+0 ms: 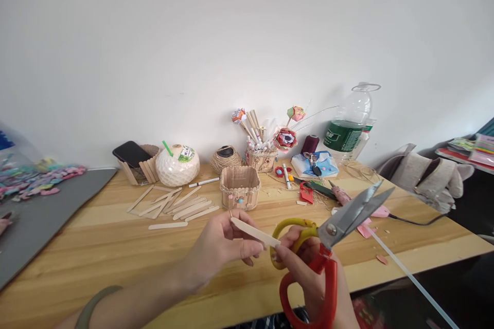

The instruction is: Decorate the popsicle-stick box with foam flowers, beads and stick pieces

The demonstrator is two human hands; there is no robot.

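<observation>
Between my two hands lies a pale wooden craft stick (pixel 255 232), slanting down to the right. My left hand (pixel 227 244) pinches it from the left side, thumb below. The fingertips of my right hand (pixel 304 262) touch its right end, and the same hand carries large scissors (pixel 335 231) with one yellow and one red handle, blades slightly apart and pointing up to the right. Just beyond the stick stands a small box made of craft sticks (pixel 240 190), with little coloured beads on its front.
Loose craft sticks (pixel 189 208) lie left of the box. Behind are a white round container (pixel 177 167), twine (pixel 226 159), a holder with paper flowers (pixel 261 160) and a large bottle (pixel 347 131). A pink glue gun (pixel 380 211) with a cord sits at right.
</observation>
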